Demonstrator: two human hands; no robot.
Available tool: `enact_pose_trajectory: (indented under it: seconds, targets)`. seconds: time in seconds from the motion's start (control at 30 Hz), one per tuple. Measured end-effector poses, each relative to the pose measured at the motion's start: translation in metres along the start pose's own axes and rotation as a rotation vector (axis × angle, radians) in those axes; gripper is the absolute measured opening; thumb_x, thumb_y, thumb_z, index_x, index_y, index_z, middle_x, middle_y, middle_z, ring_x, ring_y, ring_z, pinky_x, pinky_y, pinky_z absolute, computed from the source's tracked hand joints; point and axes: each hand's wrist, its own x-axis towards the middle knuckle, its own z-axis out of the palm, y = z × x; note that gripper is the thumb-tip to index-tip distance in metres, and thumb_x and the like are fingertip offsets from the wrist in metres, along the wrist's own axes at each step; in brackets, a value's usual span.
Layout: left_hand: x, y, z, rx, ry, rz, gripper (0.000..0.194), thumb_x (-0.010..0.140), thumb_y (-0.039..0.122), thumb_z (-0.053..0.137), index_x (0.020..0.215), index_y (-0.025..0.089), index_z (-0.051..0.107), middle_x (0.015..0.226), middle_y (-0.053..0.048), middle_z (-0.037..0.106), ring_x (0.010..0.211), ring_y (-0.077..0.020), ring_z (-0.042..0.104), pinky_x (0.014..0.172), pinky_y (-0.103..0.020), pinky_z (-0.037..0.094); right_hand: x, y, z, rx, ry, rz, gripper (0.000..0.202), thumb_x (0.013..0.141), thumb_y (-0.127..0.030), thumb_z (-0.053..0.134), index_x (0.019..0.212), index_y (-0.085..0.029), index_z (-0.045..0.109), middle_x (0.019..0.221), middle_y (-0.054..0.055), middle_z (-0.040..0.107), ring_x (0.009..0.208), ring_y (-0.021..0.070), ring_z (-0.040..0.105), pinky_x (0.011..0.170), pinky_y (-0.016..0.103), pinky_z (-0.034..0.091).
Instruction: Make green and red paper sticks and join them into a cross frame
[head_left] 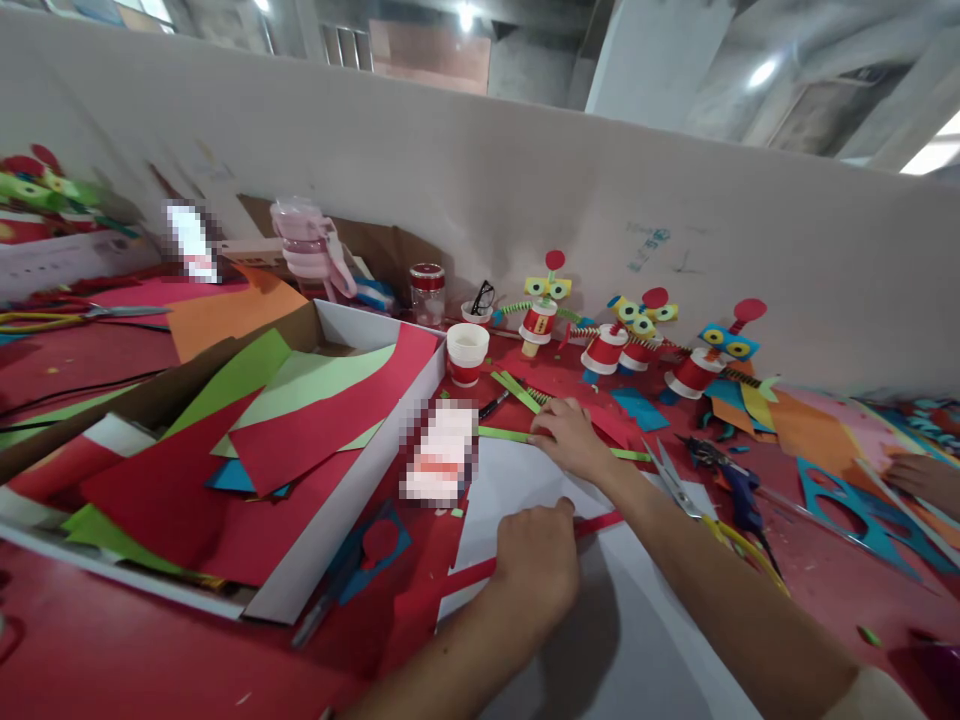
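Note:
My left hand (536, 560) is closed over a red paper strip (469, 577), which shows on both sides of the fist above white paper (510, 480). Farther off, my right hand (574, 435) has its fingers bent down and closed at the green paper strips (506, 434); its fingertips are partly hidden. A black pen (493, 405) lies just left of those fingers. Scissors with yellow handles (686, 495) rest to the right of my right forearm, beside a blue glue gun (739, 490).
At left stands a white box (352, 500) of coloured paper. Behind are a paper cup (466, 350), a jar (427, 295) and several cup figures, one with a yellow-eyed head (547, 290). A blurred-out phone (442, 455) lies near the box. Another person's hand (926, 480) is at far right.

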Motion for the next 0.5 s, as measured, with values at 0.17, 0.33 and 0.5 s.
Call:
enact_pose_trajectory:
  seconds: [0.17,0.33,0.5]
  targets:
    - [-0.004,-0.001,0.003,0.034,0.004,0.025,0.039,0.08,0.002,0.037,0.109,0.016,0.061,0.094,-0.013,0.071,0.092,-0.0282,0.069,0.075,-0.039,0.053,-0.007,0.007,-0.007,-0.01,0.061,0.037,0.029,0.083,-0.024,0.063,0.112,-0.023,0.067,0.122,0.011,0.059,0.115,0.0293,0.046,0.094,0.044,0.036]
    - [-0.007,-0.003,0.009,0.046,0.061,0.088,0.03,0.084,0.012,0.041,0.103,0.016,0.064,0.106,-0.013,0.065,0.094,-0.0275,0.066,0.075,-0.038,0.052,-0.068,0.044,-0.04,0.119,0.337,0.168,0.027,0.084,-0.027,0.057,0.108,-0.023,0.068,0.118,0.008,0.065,0.114,0.0245,0.052,0.101,0.039,0.036]
    - [-0.005,-0.006,0.014,0.108,0.093,0.136,0.027,0.087,0.011,0.039,0.102,0.014,0.061,0.1,-0.012,0.066,0.098,-0.0268,0.062,0.081,-0.039,0.048,-0.166,0.101,-0.054,0.156,0.447,0.714,0.023,0.08,-0.023,0.05,0.092,-0.019,0.069,0.094,0.009,0.072,0.089,0.0242,0.065,0.082,0.038,0.049]
